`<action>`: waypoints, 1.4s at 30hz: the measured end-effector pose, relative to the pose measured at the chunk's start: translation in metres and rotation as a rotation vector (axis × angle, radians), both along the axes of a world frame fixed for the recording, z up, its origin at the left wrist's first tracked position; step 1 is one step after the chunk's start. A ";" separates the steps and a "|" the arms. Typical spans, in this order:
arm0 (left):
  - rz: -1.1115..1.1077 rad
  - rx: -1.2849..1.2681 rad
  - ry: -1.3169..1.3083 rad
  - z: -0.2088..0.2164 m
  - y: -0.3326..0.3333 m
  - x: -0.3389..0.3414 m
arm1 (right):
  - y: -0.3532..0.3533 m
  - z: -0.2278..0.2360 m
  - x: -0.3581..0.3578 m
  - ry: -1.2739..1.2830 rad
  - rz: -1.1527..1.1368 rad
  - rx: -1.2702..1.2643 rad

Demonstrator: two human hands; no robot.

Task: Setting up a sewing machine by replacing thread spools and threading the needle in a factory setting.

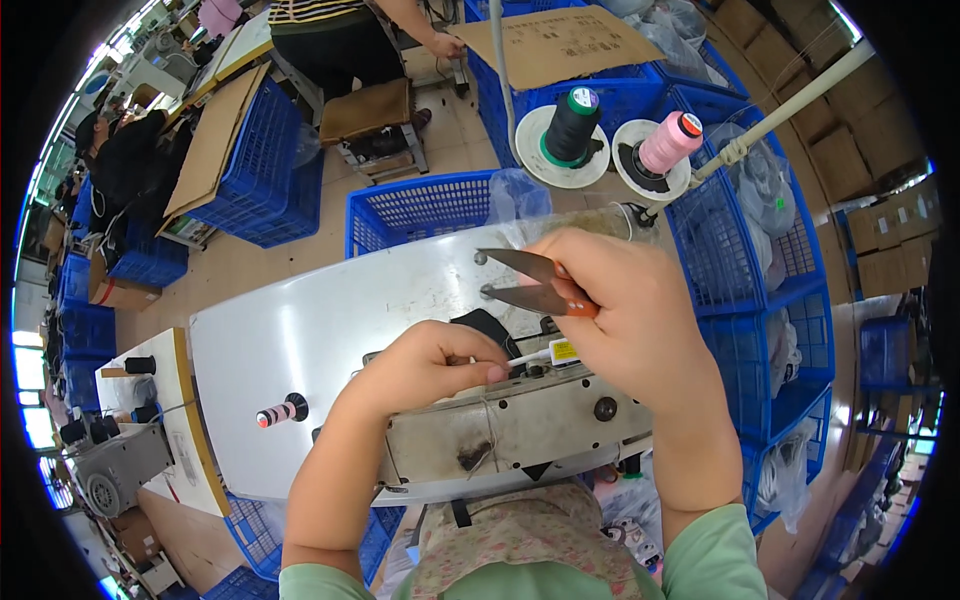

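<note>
Bright, mostly diffuse light. Soft glare on white table; left-rim window panels blown out. Thread snips sharp, far background soft. Fisheye bends edges, corners black.

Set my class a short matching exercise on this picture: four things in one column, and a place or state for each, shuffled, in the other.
Column one
1. Snips
2. Pink thread
3. Left hand
4. Black thread

Column two
A. On the left white plate
B. Pinching a white cord
C. In the right hand, blades apart
D. On the right white plate

Right pairs
1-C, 2-D, 3-B, 4-A
</note>
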State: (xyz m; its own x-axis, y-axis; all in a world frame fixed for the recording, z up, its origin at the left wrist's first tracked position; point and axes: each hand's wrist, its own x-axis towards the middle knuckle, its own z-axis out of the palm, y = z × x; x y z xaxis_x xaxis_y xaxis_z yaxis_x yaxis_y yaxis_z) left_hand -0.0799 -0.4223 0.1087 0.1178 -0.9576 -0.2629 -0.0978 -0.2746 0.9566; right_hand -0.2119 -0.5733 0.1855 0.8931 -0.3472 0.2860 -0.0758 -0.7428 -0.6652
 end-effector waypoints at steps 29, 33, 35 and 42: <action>0.265 0.365 -0.061 -0.028 0.135 0.048 | 0.020 -0.004 0.036 -0.210 0.129 0.021; 0.295 0.488 -0.277 -0.029 0.149 0.062 | 0.028 -0.001 0.042 -0.211 0.073 0.033; 0.302 0.549 -0.323 -0.030 0.155 0.067 | 0.030 0.001 0.045 -0.216 0.061 0.006; 0.211 0.570 -0.195 -0.042 0.163 0.084 | 0.036 -0.003 0.060 -0.318 0.013 -0.035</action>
